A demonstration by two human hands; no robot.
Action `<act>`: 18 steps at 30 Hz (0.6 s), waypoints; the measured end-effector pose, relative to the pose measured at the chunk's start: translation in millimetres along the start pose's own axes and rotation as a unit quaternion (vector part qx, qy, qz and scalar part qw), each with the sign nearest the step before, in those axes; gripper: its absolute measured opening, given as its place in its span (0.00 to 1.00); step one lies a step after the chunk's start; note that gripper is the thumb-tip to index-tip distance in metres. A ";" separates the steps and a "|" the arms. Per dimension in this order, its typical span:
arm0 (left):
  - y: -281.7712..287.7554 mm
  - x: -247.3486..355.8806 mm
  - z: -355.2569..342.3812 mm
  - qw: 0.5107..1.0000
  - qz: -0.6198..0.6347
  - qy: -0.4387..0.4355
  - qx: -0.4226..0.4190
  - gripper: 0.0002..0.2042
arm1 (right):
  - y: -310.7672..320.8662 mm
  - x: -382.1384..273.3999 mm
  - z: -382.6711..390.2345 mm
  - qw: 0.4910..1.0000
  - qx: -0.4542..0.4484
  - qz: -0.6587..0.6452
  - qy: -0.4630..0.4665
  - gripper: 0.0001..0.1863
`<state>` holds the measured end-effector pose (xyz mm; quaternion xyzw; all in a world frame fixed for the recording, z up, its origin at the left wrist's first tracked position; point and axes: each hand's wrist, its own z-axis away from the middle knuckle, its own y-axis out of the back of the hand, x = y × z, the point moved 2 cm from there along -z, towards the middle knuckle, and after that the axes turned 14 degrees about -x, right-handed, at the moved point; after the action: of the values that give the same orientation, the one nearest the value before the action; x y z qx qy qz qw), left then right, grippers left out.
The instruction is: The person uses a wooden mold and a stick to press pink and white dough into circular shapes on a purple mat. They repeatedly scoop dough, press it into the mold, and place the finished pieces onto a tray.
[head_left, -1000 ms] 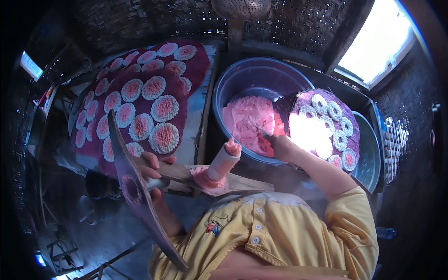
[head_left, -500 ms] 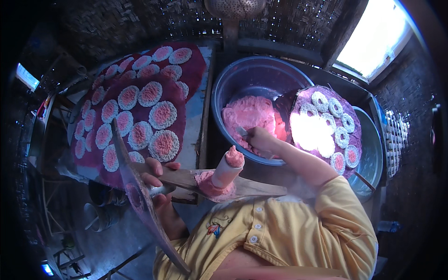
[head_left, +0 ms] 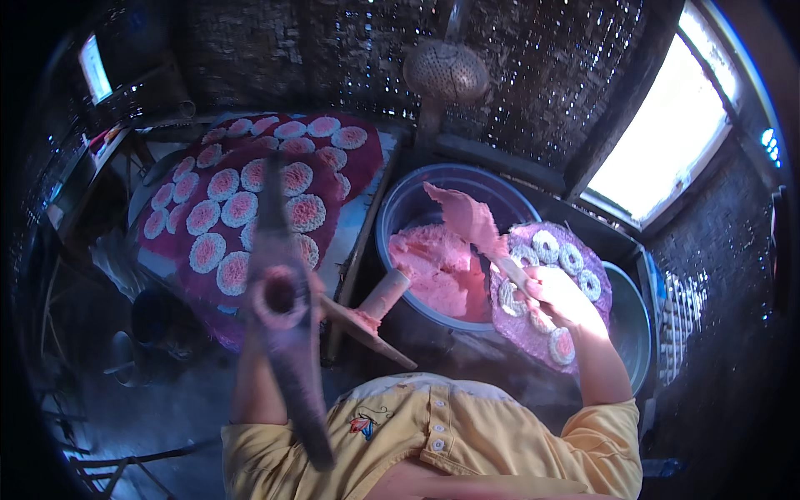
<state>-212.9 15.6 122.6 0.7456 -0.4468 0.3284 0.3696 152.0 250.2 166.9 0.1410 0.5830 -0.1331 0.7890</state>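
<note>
My left hand, mostly hidden, is closed around a two-part wooden press. Its near piece, a long wooden bar with a round hole, stands on end and looks blurred. Beside it a second wooden bar carries a pale tube, tilted toward the tub. In my right hand is a flat spatula, raised over the tub's right side and heaped with pink dough. More pink dough lies in the blue plastic tub below.
Left, a table bears purple cloths with several pink-and-white round pieces. Right of the tub, another purple cloth holds white rings, in front of a green basin. A perforated metal ladle hangs on the woven wall.
My right hand has risen out of the tub and moved right, bringing up dough on the spatula. The press in my left hand has turned, its holed bar now more upright. The view has shifted.
</note>
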 end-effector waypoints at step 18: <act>-102.4 83.6 -80.3 0.942 -0.245 0.036 -0.228 0.25 | -18.9 -137.9 63.5 0.777 -0.033 0.606 0.166 0.21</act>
<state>-100.4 81.6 205.8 0.7152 -0.2997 0.1436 0.6148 161.6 215.0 315.5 0.4588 0.5029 0.4181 0.6015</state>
